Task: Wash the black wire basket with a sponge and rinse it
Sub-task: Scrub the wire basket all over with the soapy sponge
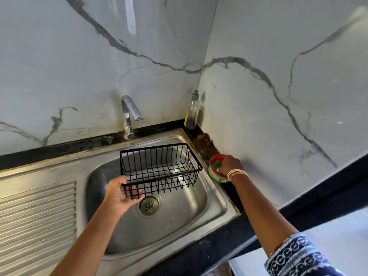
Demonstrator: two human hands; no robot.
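Observation:
My left hand point(117, 196) grips the near left corner of the black wire basket point(159, 166) and holds it upright and empty above the steel sink point(217, 198). My right hand point(231, 164) reaches into a small red and green tub point(216, 175) on the dark ledge right of the sink. Its fingers press on a green sponge point(216, 164) inside the tub. I cannot tell whether the fingers grip the sponge or only touch it. The tap point(130, 114) stands behind the sink with no water running.
A clear soap bottle point(192, 112) stands in the back corner against the marble wall. A brown scrub pad point(203, 138) lies on the ledge behind the tub. The ribbed drainboard point(37, 216) lies left of the basin. The drain point(149, 205) sits under the basket.

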